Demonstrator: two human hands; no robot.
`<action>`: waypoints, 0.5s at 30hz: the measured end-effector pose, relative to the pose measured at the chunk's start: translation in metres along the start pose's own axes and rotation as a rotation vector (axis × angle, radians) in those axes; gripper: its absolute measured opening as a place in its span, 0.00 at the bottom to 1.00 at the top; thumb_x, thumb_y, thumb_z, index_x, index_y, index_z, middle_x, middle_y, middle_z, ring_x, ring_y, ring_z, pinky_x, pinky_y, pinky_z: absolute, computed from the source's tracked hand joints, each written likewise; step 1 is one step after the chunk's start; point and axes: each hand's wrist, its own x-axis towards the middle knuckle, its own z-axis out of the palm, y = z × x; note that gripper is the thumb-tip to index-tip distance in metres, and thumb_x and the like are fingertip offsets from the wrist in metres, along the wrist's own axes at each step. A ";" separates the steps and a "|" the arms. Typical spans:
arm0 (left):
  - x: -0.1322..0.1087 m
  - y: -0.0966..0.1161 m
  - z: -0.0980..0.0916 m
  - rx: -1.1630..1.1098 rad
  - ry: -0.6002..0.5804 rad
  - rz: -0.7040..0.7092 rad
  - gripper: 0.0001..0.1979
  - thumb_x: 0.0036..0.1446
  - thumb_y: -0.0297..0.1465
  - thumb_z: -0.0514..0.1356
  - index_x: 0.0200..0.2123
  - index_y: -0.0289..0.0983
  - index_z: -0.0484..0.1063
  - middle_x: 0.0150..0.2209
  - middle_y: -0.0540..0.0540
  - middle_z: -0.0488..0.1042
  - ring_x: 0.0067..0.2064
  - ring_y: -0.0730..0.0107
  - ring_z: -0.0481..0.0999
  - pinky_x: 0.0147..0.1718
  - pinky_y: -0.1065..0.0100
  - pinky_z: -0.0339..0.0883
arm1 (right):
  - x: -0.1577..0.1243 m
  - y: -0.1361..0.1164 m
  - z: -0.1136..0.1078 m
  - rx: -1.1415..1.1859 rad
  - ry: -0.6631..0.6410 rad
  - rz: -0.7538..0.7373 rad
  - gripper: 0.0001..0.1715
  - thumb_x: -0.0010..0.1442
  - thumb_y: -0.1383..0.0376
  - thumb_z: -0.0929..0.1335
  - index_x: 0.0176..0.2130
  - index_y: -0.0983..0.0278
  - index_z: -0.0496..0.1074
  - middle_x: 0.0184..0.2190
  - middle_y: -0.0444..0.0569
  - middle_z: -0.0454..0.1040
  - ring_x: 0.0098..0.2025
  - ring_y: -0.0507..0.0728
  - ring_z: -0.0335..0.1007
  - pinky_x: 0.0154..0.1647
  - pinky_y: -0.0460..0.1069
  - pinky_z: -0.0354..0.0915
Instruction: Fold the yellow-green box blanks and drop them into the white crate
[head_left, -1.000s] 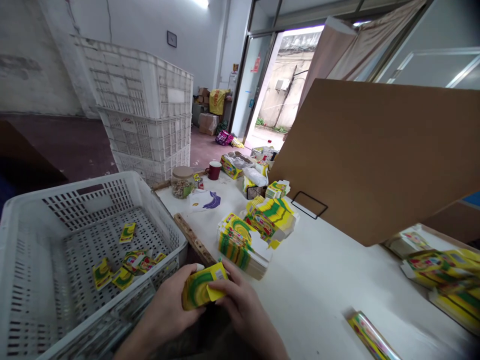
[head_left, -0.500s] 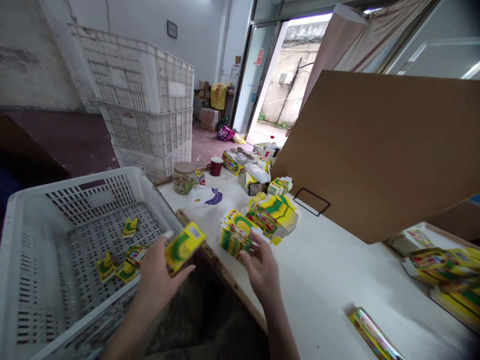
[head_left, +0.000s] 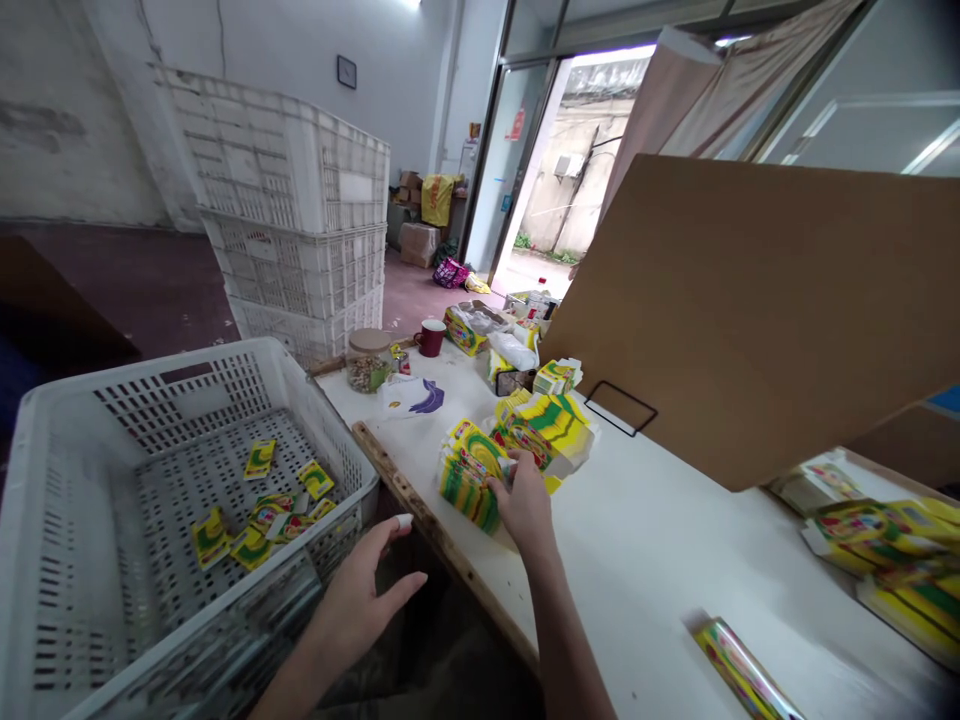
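My left hand (head_left: 367, 585) is empty, thumb and fingers apart, between the crate and the table's edge. One of its fingertips has a white covering. My right hand (head_left: 521, 500) reaches over the table, its fingers pinching the near right end of a row of flattened yellow-green cartons (head_left: 469, 470). How many cartons it grips is hidden. Behind that row leans a second stack of yellow-green cartons (head_left: 551, 430). Inside the white plastic crate (head_left: 187, 400) at my left lie several small yellow-green cartons (head_left: 259, 530).
Stacked white crates (head_left: 300, 200) rise behind the crate. On the white table (head_left: 615, 540) are a lidded jar (head_left: 367, 360), a dark red mug (head_left: 430, 338) and a shiny wrapped pack (head_left: 742, 670). A large cardboard sheet (head_left: 750, 300) stands at the right, with more cartons (head_left: 892, 540) beside it.
My left hand has let go of its yellow-green carton, and more cartons lie in the crate. My right hand has moved slightly up and closed onto the end of the carton row.
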 end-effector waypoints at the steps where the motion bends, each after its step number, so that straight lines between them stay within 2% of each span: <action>1: 0.000 0.001 0.001 -0.003 -0.012 0.001 0.25 0.48 0.38 0.66 0.51 0.40 0.72 0.52 0.37 0.75 0.54 0.51 0.73 0.54 0.49 0.66 | 0.000 -0.001 0.000 -0.008 0.006 0.008 0.24 0.55 0.67 0.69 0.51 0.70 0.66 0.41 0.61 0.72 0.43 0.66 0.71 0.42 0.56 0.66; 6: 0.001 0.000 0.002 0.022 -0.074 -0.005 0.24 0.51 0.39 0.65 0.51 0.39 0.72 0.51 0.38 0.76 0.52 0.52 0.74 0.53 0.49 0.66 | 0.001 -0.004 0.003 -0.055 0.024 0.024 0.11 0.52 0.66 0.71 0.38 0.67 0.73 0.39 0.63 0.71 0.44 0.70 0.68 0.48 0.60 0.63; 9: 0.003 -0.001 0.003 0.040 -0.126 -0.026 0.23 0.52 0.40 0.63 0.52 0.39 0.71 0.51 0.38 0.75 0.52 0.53 0.74 0.54 0.49 0.64 | 0.002 -0.005 0.002 -0.048 0.049 0.046 0.12 0.50 0.67 0.72 0.36 0.67 0.71 0.39 0.62 0.71 0.45 0.70 0.67 0.48 0.60 0.62; 13: 0.002 -0.005 0.005 -0.018 -0.190 -0.085 0.24 0.53 0.39 0.63 0.53 0.39 0.68 0.50 0.38 0.75 0.52 0.54 0.73 0.56 0.50 0.62 | -0.005 -0.009 -0.005 0.015 0.067 0.084 0.09 0.54 0.66 0.69 0.35 0.64 0.65 0.34 0.53 0.72 0.37 0.63 0.70 0.39 0.54 0.63; 15: 0.002 -0.007 0.008 -0.174 -0.210 -0.119 0.31 0.51 0.41 0.66 0.56 0.40 0.64 0.53 0.37 0.72 0.54 0.52 0.71 0.54 0.50 0.64 | -0.018 -0.015 -0.009 0.075 0.072 0.086 0.08 0.56 0.64 0.67 0.35 0.62 0.62 0.31 0.48 0.71 0.32 0.60 0.69 0.35 0.51 0.62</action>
